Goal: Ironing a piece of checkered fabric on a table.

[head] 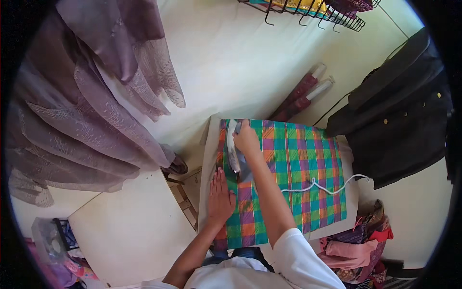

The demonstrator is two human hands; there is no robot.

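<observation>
A checked cloth (306, 155) in green, teal, purple and orange lies spread over a board with a pale cover (352, 195). My right hand (247, 137) grips the handle of a clothes iron (232, 151), which rests on the cloth near its left edge. Just below the iron's near end, my left hand (221, 197) presses flat on the cloth, holding nothing, fingers pointing away from me. A white cord (326, 189) runs across the cloth to the right, past its edge. My right forearm hides part of the cloth and of the cord.
A mauve lace-trimmed garment (97, 90) hangs at left; a black buttoned garment (393, 123) hangs at right. Two wrapped rolls (303, 95) lean against the wall behind the board. Folded clothes (355, 249) are piled at lower right. A wire rack (306, 11) with hooks hangs above.
</observation>
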